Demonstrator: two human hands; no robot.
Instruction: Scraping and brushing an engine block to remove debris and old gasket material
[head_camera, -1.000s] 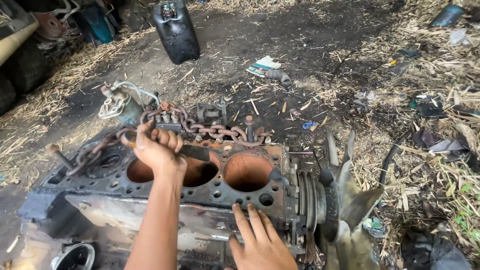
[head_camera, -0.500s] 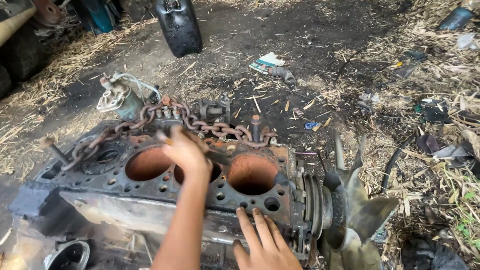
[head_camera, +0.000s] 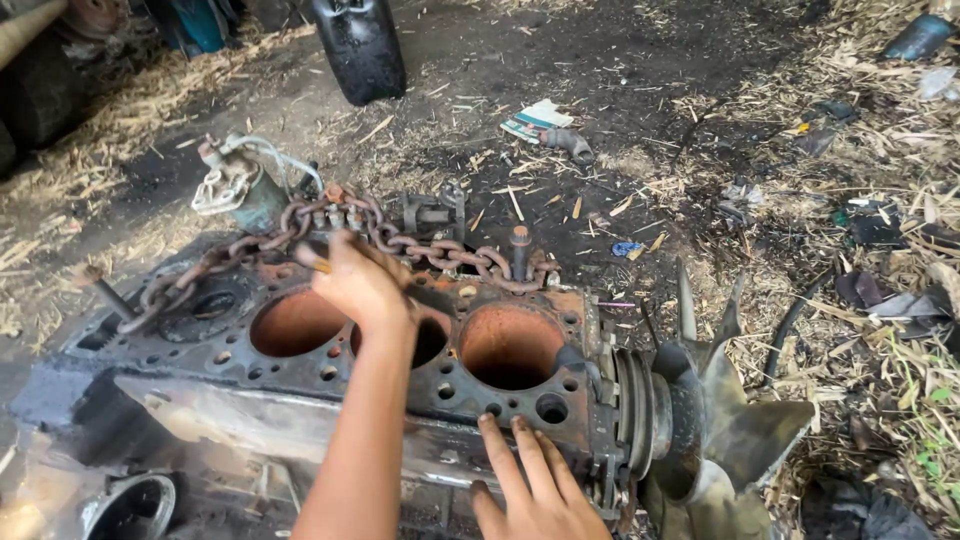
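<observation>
Down at the middle of the view, the left hand (head_camera: 362, 283) is curled into a narrow grip around a slim tool with a pale wooden handle end poking out at its nine o'clock side; the working end is hidden under the fingers, so I cannot tell what kind of tool it is. It sits on the top deck of the engine block (head_camera: 330, 365), over the web between two cylinder bores. The right hand (head_camera: 535, 485) lies flat with fingers spread wide at six o'clock, pressing on the block's near edge and holding nothing.

To work that deck well, I judge the tool should be kept low and flat to the surface, pushed in short strokes away from the bores so loosened crust does not drop into them, with the flat hand bracing the block.

The block lies on oily, straw-littered ground, its deck black with rust-orange bores. A rusty chain (head_camera: 300, 235) drapes along its twelve o'clock edge. A pulley and fan (head_camera: 720, 420) sit at the block's three o'clock end. A dark jerrycan (head_camera: 360, 45) stands well apart at twelve o'clock.
</observation>
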